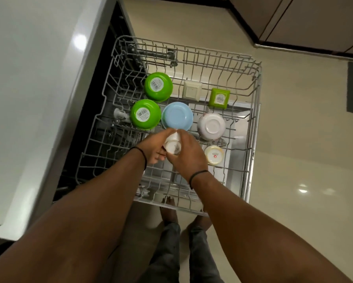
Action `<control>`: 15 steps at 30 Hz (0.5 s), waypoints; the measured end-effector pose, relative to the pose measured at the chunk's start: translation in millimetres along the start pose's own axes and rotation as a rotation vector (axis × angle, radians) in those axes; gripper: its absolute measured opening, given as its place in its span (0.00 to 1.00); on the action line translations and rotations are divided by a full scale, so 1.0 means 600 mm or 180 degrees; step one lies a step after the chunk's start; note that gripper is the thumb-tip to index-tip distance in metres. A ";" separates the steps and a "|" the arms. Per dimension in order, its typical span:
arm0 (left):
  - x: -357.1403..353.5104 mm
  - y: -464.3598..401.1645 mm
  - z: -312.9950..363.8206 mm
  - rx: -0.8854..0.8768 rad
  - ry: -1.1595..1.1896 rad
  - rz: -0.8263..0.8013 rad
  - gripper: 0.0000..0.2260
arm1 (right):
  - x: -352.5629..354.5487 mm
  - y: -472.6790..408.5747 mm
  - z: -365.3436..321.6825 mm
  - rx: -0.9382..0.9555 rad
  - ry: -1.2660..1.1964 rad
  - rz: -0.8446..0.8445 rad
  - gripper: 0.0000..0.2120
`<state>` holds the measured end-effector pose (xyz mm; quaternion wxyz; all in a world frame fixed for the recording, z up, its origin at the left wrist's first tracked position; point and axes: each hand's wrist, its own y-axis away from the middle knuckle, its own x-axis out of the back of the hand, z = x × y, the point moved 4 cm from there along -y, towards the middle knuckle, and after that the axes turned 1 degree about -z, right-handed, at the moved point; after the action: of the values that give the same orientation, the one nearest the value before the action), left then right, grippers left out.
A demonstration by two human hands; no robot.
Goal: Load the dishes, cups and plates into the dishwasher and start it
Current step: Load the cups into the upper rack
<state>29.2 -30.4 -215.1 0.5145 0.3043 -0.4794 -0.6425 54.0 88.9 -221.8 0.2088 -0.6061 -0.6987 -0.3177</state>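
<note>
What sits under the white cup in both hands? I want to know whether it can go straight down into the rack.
Nothing visible blocks it. Both the left hand and right hand hold the small white cup over bare wires of the grey wire rack, just in front of the upturned light blue bowl. The spot directly beneath is hidden.

Barcode stickers on both green bowls (158, 86) and the green square container (219, 98) are unreadable.

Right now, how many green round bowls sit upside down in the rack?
2: one green bowl toward the rack's back left, the other just nearer, beside the blue bowl. None looks hidden.
</note>
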 end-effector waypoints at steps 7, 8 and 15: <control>0.035 -0.027 -0.042 0.0241 -0.0025 0.0215 0.33 | 0.026 -0.026 0.008 0.0253 0.0967 -0.0717 0.30; 0.046 -0.037 -0.051 0.0106 -0.0124 0.0572 0.30 | 0.029 -0.029 0.011 0.0282 0.1127 -0.0880 0.30; 0.076 -0.047 -0.075 -0.0505 -0.1511 0.1451 0.18 | 0.017 -0.040 0.017 0.0243 0.1350 -0.1197 0.29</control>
<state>45.4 -87.3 -252.4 0.5410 -0.0097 -0.5901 -0.5992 29.6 101.8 -226.5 0.3104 -0.3776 -0.7510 -0.4440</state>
